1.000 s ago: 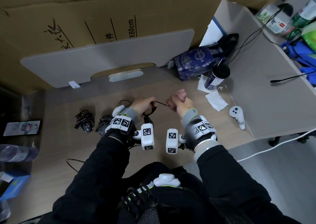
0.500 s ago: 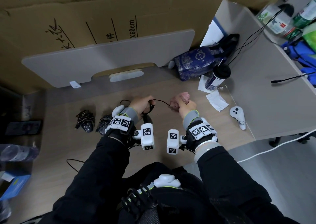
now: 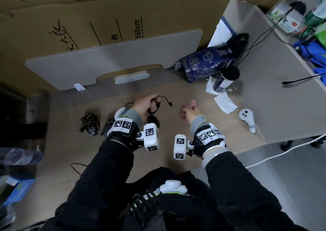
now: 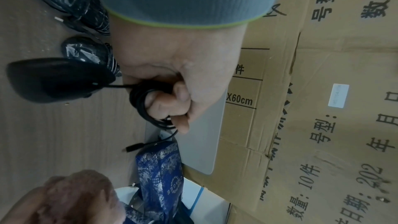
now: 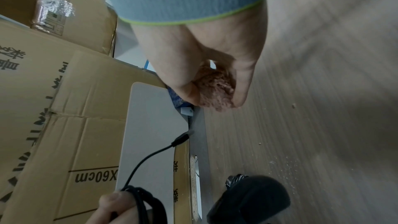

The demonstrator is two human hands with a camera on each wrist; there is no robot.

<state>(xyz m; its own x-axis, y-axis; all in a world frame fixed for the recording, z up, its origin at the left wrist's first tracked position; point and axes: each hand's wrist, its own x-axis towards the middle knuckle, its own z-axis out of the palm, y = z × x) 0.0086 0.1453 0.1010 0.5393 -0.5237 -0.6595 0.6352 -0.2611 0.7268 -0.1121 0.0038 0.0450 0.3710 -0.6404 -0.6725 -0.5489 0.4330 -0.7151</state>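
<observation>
My left hand [image 3: 144,102] grips a coiled black cable [image 3: 155,106] above the wooden desk [image 3: 176,93]. In the left wrist view the coil [image 4: 146,106] loops around my curled fingers. It runs to a black mouse [image 4: 53,79] just below the hand. The cable's plug [image 3: 170,104] sticks out free to the right, touching nothing. My right hand [image 3: 189,112] is a short way right of the plug and holds a crumpled pinkish cloth [image 3: 189,103]. In the right wrist view the cloth [image 5: 215,89] is pinched between thumb and fingers, apart from the plug [image 5: 182,138].
Two more black mice with wrapped cables [image 3: 89,124] [image 3: 110,124] lie left of my left wrist. A blue bag [image 3: 202,66], a black-lidded cup [image 3: 225,79], a tissue [image 3: 225,103] and a white controller [image 3: 247,119] sit right. A grey board [image 3: 114,59] leans on cardboard boxes behind.
My right hand, which held the cable's end taut close to the left hand, has let go and moved right with the cloth. The plug now hangs free.
</observation>
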